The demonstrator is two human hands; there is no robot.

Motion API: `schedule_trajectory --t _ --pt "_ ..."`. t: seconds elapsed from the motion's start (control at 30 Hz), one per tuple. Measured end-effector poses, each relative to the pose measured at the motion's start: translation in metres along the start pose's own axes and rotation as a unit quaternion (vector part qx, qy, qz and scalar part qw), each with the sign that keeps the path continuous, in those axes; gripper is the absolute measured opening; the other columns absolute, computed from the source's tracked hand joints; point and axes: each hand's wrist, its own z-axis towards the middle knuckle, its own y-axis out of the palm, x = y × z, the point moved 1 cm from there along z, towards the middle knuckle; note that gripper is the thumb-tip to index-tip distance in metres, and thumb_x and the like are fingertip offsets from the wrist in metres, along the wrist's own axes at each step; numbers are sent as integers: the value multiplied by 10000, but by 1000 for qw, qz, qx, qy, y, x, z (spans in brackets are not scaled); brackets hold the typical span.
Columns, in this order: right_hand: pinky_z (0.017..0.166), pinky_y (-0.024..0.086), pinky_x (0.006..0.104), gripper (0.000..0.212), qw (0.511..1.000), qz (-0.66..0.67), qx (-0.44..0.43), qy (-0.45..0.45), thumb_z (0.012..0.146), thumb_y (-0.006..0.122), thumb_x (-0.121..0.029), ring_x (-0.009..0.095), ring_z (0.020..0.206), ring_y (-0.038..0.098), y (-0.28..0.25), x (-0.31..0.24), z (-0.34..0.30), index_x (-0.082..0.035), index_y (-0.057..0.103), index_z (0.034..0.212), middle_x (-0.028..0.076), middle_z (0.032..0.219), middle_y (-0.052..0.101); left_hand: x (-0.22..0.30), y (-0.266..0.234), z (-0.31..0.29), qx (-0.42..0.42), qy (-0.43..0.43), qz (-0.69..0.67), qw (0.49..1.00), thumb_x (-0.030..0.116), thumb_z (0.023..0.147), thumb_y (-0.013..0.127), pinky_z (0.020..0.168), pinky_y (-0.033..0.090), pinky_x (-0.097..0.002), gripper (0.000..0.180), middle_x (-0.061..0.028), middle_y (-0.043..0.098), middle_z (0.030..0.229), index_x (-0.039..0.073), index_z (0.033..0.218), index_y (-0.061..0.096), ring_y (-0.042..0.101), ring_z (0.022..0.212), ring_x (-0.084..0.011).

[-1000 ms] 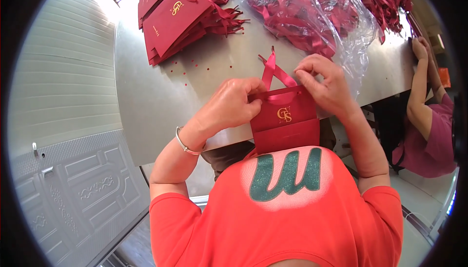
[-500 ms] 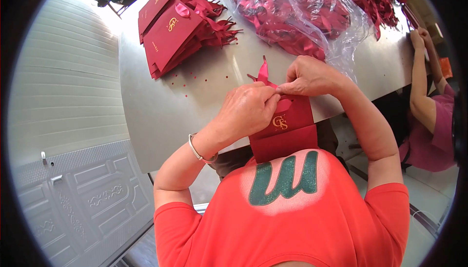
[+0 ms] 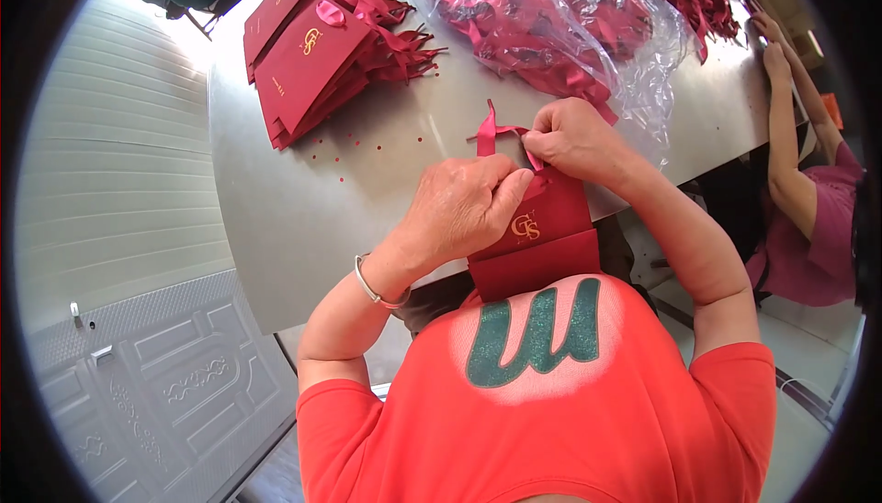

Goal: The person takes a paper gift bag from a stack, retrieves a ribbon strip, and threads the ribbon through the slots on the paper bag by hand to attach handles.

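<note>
A dark red paper bag [image 3: 565,214] with gold letters rests at the table's front edge, against my chest. My left hand [image 3: 459,209], with a silver bangle at the wrist, is closed at the bag's upper left edge. Its fingertips are partly hidden behind the thumb. In a pinch, my right hand [image 3: 579,142] holds a pink-red ribbon [image 3: 487,135] above the bag's top. One ribbon end sticks up beyond my hands, and a stretch of it runs down from my right fingers to the bag.
Stacked red bags [image 3: 317,57] with ribbons lie at the far left of the metal table [image 3: 266,227]. Clear plastic [image 3: 643,71] covers a heap of ribboned bags at the back. Small red dots are scattered near the stack. Another person's arms [image 3: 785,126] are at the right.
My right hand has lifted slightly away from the left, drawing the ribbon up from the bag's top. My left hand stays at the bag. The whole view has shifted a little.
</note>
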Motion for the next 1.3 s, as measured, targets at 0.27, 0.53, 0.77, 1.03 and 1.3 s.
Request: schedule_trajectory --t 0.27,0.53,0.77,1.03,1.3 --pt "535 438 319 240 995 1 92 -35 791 638 -190 128 554 566 9 11 -3 28 644 691 109 582 602 -10 11 -4 77 31 -4 997 196 886 600 589 485 -400 196 -168 631 680 14 834 650 628 645 -347" --pt "642 505 422 269 962 -193 153 -118 769 698 -266 326 661 642 14 -9 2 -19 648 865 146 727 670 -27 -10 14 52 -180 74 980 282 799 712 653 513 -397 285 -159 671 728 2 828 674 663 731 -327" --pt "670 504 438 210 969 -145 178 -87 837 632 -250 349 724 657 22 -4 23 -48 661 889 162 733 667 -40 2 20 81 -187 129 970 312 783 730 648 510 -421 299 -180 660 693 17 782 683 653 675 -349" --pt "659 501 427 260 975 -128 160 -91 831 668 -290 339 712 659 20 -14 26 -34 659 878 164 723 663 -43 4 20 116 -180 145 966 317 791 722 638 510 -431 302 -183 654 678 20 761 672 649 671 -360" --pt "666 509 370 217 971 -63 194 -128 856 649 -204 284 719 672 11 3 28 2 671 922 168 787 682 -50 -4 16 169 -144 135 966 282 806 709 611 508 -409 234 -162 651 659 49 810 677 654 640 -320"
